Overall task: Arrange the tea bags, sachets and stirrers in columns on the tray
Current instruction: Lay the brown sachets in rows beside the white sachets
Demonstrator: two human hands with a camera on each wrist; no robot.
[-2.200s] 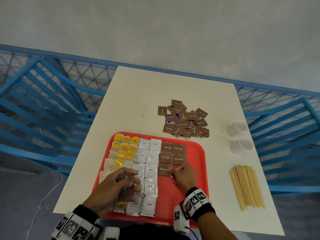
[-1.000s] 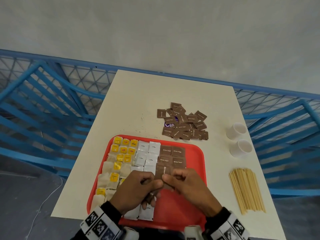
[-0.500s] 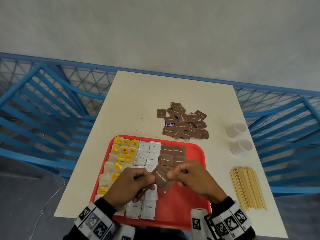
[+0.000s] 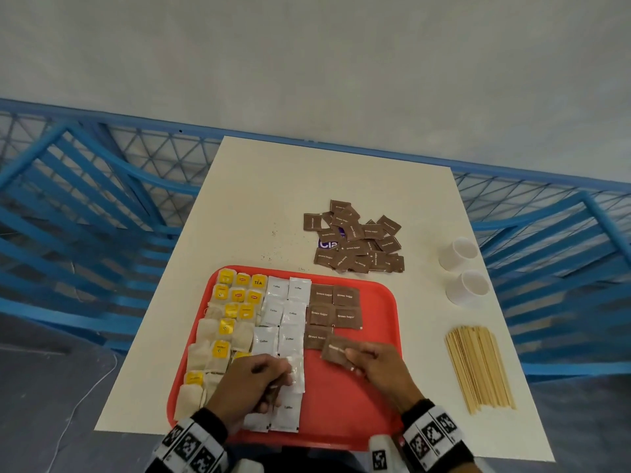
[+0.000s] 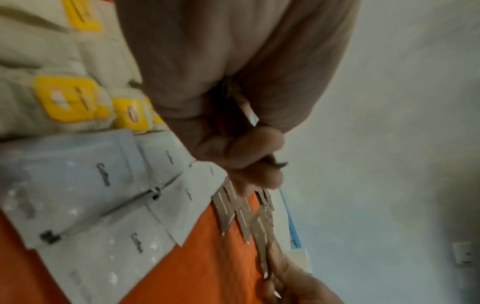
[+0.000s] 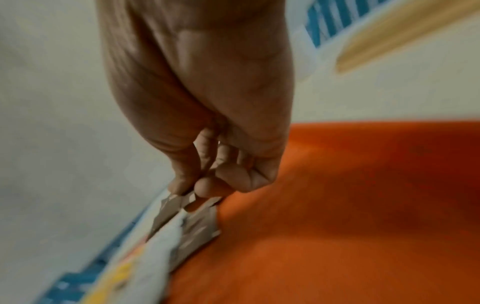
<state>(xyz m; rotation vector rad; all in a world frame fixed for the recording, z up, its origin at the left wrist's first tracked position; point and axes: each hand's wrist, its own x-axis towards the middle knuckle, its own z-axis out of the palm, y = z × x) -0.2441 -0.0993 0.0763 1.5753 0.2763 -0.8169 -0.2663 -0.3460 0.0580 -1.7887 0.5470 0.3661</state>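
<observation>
Head view: right hand [image 4: 382,370] pinches a brown sugar sachet [image 4: 336,349], flat, square-ish, tilted, centre-right on the red tray [image 4: 375,302]. Left hand [image 4: 249,387] curled round more brown sachets.
Left wrist view: fingers [image 5: 241,148] clamp sachet edges.
Right wrist view: blurred; fingertips [image 6: 205,187] pinch the sachet corner.

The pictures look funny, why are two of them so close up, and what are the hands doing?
No robot here, just a person wearing three cameras: one on the head looking down, one on each wrist looking along the fingers. On the table sits a red tray with rows of tea bags, white coffee sachets and brown sugar sachets. The right hand pinches one brown sachet to lay down. The left hand grips more. Stirrers wait beside the tray.
</observation>
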